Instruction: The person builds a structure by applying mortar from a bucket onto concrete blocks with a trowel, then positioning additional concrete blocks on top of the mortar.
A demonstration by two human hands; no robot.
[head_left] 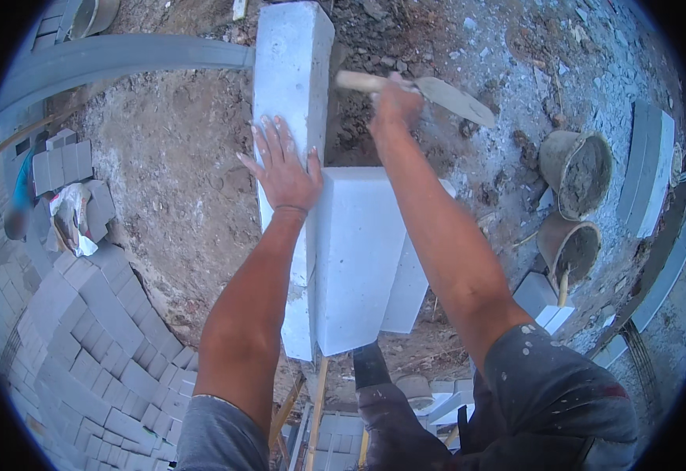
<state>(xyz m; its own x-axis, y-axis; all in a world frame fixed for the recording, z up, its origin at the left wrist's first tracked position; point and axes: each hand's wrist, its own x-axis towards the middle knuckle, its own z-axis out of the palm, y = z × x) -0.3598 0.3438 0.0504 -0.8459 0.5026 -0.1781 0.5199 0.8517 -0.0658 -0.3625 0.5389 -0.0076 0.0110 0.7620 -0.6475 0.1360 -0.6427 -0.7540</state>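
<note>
The left hand (284,177) lies open, fingers spread, palm down on the long block (293,71), while the right hand (398,102) is closed around the trowel (459,104) near its neck (the hand is a little blurred, so the exact grip is hard to tell). The trowel is over the dirt (362,129), just right of the long block, its blade pointing right and its handle end close to the block's edge. A leftward swing could knock that handle into the edge and chip it. Uneven pressure from the left hand could shift the long block against the short block (358,251), which looks snug beside it; loose dirt beneath would make that likelier. Gripped so near the blade, the trowel might also twist.
</note>
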